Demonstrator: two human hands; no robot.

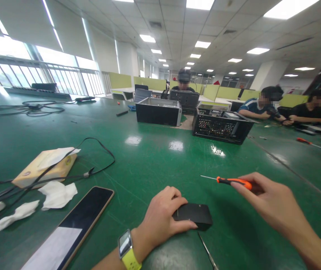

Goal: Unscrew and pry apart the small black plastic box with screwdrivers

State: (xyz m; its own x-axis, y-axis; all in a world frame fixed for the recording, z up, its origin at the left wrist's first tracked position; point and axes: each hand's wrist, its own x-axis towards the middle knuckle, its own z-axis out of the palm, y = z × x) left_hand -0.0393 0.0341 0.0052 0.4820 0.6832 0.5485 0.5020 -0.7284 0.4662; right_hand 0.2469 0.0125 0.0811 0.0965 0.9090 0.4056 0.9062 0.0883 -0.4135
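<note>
My left hand (161, 219) rests on the green table, fingers curled around a small flat black device (194, 215) and holding it down. A watch with a yellow strap sits on that wrist. My right hand (269, 202) is closed on an orange-handled screwdriver (230, 181), whose thin shaft points left, above and to the right of the black device. A thin metal tool (207, 252) lies on the table just in front of the device.
A smartphone (73, 227) lies at lower left beside crumpled tissues (57, 194), a tissue pack (46, 167) and black cables. Two open computer cases (159, 111) (221, 126) stand mid-table. Other people sit at the far side and right; another screwdriver (308, 141) lies near them.
</note>
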